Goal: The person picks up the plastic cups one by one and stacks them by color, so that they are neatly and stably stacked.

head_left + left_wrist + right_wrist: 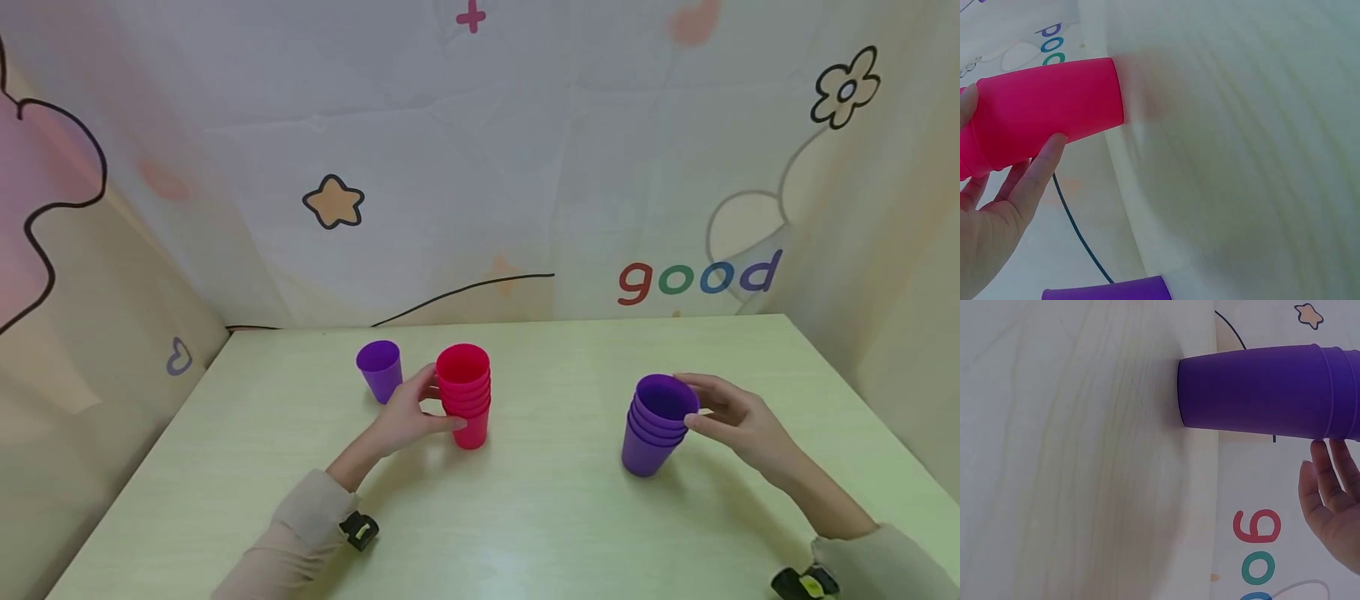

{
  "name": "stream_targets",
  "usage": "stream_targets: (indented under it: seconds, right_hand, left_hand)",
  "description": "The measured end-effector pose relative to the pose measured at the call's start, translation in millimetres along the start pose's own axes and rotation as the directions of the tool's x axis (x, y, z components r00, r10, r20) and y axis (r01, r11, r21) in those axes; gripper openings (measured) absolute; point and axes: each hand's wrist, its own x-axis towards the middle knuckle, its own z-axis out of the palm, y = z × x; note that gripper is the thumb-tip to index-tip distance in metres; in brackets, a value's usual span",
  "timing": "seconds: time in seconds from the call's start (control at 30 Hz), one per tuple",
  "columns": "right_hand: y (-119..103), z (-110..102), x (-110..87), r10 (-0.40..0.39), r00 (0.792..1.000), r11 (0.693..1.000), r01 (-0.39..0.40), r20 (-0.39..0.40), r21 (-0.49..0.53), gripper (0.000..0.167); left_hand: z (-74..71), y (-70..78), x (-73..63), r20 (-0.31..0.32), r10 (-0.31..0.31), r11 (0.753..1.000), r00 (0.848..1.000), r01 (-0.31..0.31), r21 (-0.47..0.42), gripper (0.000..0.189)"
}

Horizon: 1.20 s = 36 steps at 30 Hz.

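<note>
A nested stack of red cups (471,427) is in the left middle of the table, upright. My left hand (408,417) grips its side, thumb across the front and fingers behind; the left wrist view shows the fingers (1035,178) along the red wall. On the right, a nested stack of purple cups (647,452) stands upright. My right hand (742,421) holds it near the rims from the right, with the thumb at the front. In the right wrist view, fingertips (1322,456) meet the purple wall; the thumb is out of that frame.
A single purple cup (382,379) stands upright behind my left hand. The pale wooden table (540,517) ends at a printed cloth backdrop (465,208), with cloth walls on both sides. Between the two stacks lies bare tabletop.
</note>
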Motion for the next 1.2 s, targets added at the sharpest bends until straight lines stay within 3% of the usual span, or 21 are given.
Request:
stream_targets:
  seconds: [0.2,0.4,0.6,0.67,0.83,1.0,1.2]
  right_hand:
    - [1,1,-0.8,0.001,1.000,1.000,-0.001,-0.002,-0.006,0.042]
    - [2,0,-0.9,0.002,1.000,1.000,-0.002,-0.004,-0.012,0.042]
    - [3,0,-1.1,-0.004,1.000,1.000,0.003,-0.009,-0.009,0.043]
    - [3,0,-1.1,-0.005,1.000,1.000,0.005,-0.010,-0.009,0.043]
    - [3,0,-1.2,-0.004,1.000,1.000,0.004,-0.011,-0.007,0.043]
    - [2,0,-0.6,-0.002,1.000,1.000,0.002,-0.013,-0.007,0.043]
    - [2,0,0.2,0.005,1.000,1.000,-0.005,-0.008,-0.011,0.043]
  left_hand:
    - [4.0,-21.6,7.7,0.000,-0.013,1.000,1.000,0.013,-0.002,0.068]
    - [-5.3,-23.6,2.7,-0.026,-0.029,0.999,0.999,0.029,-0.024,0.071]
    - [-20.9,-24.6,-6.4,-0.057,-0.061,0.998,0.997,0.062,0.010,0.070]
    - [-24.7,-18.2,-11.2,-0.070,-0.064,0.997,0.995,0.067,0.033,0.067]
    - [-33.7,-5.2,-20.6,-0.119,-0.064,0.994,0.991,0.073,0.075,0.063]
    - [-46.8,-27.6,-21.3,-0.181,-0.075,0.991,0.981,0.095,0.099,0.061]
    - [-60.8,-32.4,-25.1,-0.275,-0.072,0.983,0.959,0.114,0.142,0.054]
